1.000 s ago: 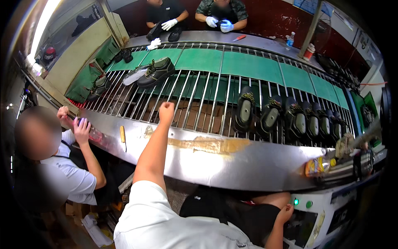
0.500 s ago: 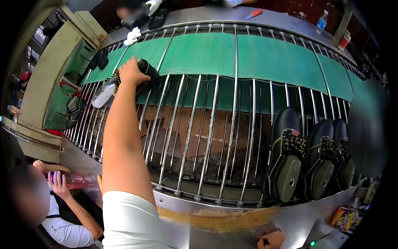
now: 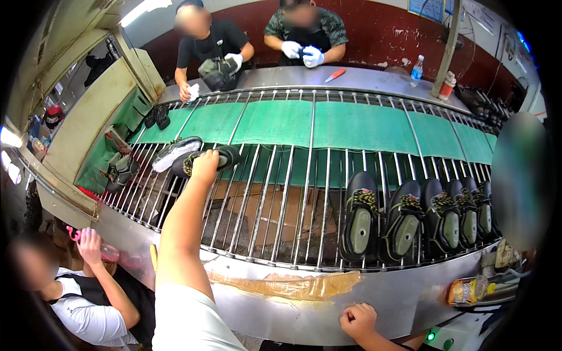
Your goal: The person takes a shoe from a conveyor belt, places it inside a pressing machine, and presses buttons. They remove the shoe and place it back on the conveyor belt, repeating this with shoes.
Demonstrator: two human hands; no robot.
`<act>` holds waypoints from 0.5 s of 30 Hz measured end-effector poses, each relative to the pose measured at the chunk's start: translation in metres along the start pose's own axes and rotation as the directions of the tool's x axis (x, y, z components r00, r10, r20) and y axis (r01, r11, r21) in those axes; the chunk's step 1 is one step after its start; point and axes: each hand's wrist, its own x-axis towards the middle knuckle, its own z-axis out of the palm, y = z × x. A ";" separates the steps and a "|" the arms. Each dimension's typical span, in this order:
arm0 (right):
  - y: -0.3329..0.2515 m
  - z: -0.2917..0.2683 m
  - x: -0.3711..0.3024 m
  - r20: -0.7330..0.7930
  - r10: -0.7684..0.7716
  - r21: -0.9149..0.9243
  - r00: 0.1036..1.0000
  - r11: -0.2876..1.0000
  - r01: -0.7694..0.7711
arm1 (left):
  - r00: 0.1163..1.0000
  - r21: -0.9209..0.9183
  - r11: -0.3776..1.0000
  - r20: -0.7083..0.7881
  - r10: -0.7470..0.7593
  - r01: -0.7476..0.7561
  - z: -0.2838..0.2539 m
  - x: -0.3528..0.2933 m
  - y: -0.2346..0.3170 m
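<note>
Slatted metal conveyor [image 3: 312,123], crossed lengthwise by a green strip [image 3: 275,124]. Your left hand [image 3: 205,165] grips a black shoe [image 3: 229,156] at the conveyor's left part, fingers wrapped over it, just beside a second shoe with a pale surface [image 3: 175,153]. Your right hand [image 3: 358,320], fingers curled inward, is near the steel border [image 3: 392,292]; whether they touch cannot be told. Black shoes [image 3: 359,225] line the right side.

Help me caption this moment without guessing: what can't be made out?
All in the head view:
- Held shoe: middle hidden by the left hand.
- Right hand: palm hidden by its own curl.
- Rack: right end hidden by a blurred patch.
- Left sleeve: cut off by the lower edge.
</note>
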 end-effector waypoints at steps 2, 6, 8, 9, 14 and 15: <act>0.012 -0.004 -0.006 0.080 -0.020 -0.007 0.997 1.000 0.021 | 1.000 -0.089 0.996 0.006 0.007 -0.007 -0.023 -0.018 -0.009; 0.010 -0.001 -0.018 0.150 0.213 0.129 0.966 0.964 -0.232 | 0.991 -0.312 0.941 -0.077 0.111 -0.130 -0.099 -0.071 0.014; -0.001 0.001 -0.018 0.440 0.419 0.449 0.794 0.664 -0.598 | 0.979 -0.478 0.856 -0.133 0.152 -0.198 -0.148 -0.113 0.043; -0.002 -0.001 -0.020 0.594 0.377 0.579 0.711 0.413 -0.703 | 0.978 -0.545 0.812 -0.138 0.158 -0.208 -0.179 -0.137 0.064; -0.061 -0.072 -0.047 0.840 -0.126 0.414 0.527 -0.477 -0.775 | 0.813 -0.667 0.494 -0.321 0.486 -0.559 -0.320 -0.268 0.154; -0.067 -0.082 -0.062 0.770 -0.269 0.341 0.579 -0.593 -0.729 | 0.751 -0.684 0.395 -0.350 0.559 -0.613 -0.345 -0.294 0.171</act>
